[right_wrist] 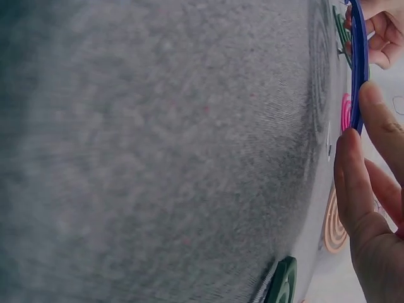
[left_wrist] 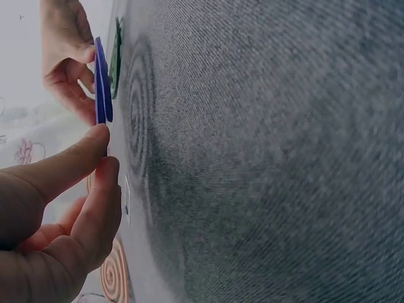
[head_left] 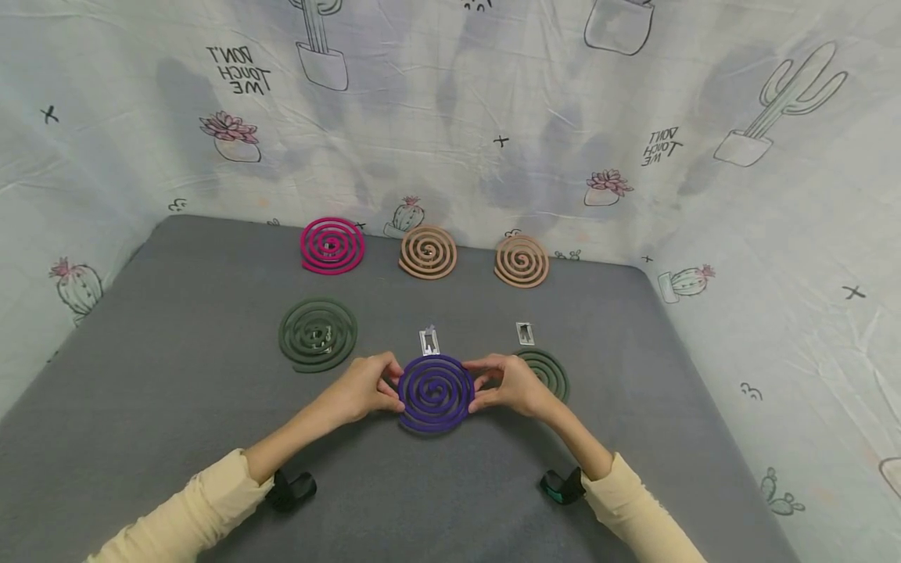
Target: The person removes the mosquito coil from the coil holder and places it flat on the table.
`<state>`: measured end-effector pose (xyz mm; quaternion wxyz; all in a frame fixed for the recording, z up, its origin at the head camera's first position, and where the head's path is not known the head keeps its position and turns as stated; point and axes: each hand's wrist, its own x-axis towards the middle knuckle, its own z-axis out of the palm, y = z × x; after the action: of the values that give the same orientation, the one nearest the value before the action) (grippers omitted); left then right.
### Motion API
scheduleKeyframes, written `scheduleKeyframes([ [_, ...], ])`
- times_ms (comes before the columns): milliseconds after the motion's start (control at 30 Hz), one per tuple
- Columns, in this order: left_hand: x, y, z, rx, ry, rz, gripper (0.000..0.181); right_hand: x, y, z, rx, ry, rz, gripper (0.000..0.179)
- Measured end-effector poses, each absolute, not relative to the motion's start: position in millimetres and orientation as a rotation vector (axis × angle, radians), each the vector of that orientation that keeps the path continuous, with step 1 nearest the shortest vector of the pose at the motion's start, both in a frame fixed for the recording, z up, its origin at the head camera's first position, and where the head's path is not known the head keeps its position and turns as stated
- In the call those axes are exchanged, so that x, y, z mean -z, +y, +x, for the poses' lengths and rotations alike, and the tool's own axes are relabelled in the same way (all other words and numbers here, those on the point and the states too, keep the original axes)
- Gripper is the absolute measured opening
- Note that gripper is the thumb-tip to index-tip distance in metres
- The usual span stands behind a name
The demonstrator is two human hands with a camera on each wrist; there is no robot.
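Observation:
Both hands hold a purple mosquito coil just above the grey cloth, where its spiral shadow shows in the wrist views. My left hand pinches its left edge between thumb and fingers. On the opposite edge, my right hand pinches it the same way. Beyond the purple coil lies a small metal coil stand, and a second metal stand is further right. A green coil sits partly hidden behind my right hand. Another green coil rests to the left, over a metal stand.
Along the back of the grey table lie a pink coil, a tan coil and a second tan coil. A printed cloth hangs behind and at both sides of the table.

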<state>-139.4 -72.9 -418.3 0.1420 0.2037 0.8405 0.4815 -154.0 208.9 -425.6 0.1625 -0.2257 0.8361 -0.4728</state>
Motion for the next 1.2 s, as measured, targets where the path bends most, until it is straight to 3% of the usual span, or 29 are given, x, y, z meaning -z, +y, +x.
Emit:
scheduleKeyframes([
  [300,422.3,-72.1,-142.1,-1.369,2.385,0.648,0.052,426.4,210.6,-152.6,1.303,2.419,-0.694,0.063],
  [933,423.8,-62.5,-149.5,-1.284,2.485,0.654,0.054,429.6,206.6,-157.0,1.202,2.470,-0.712,0.062],
  [1200,422.6,-59.1,-150.4,-1.186,2.548,0.626,0.056,430.5,209.5,-156.7,1.219,2.485,-0.890,0.061],
])
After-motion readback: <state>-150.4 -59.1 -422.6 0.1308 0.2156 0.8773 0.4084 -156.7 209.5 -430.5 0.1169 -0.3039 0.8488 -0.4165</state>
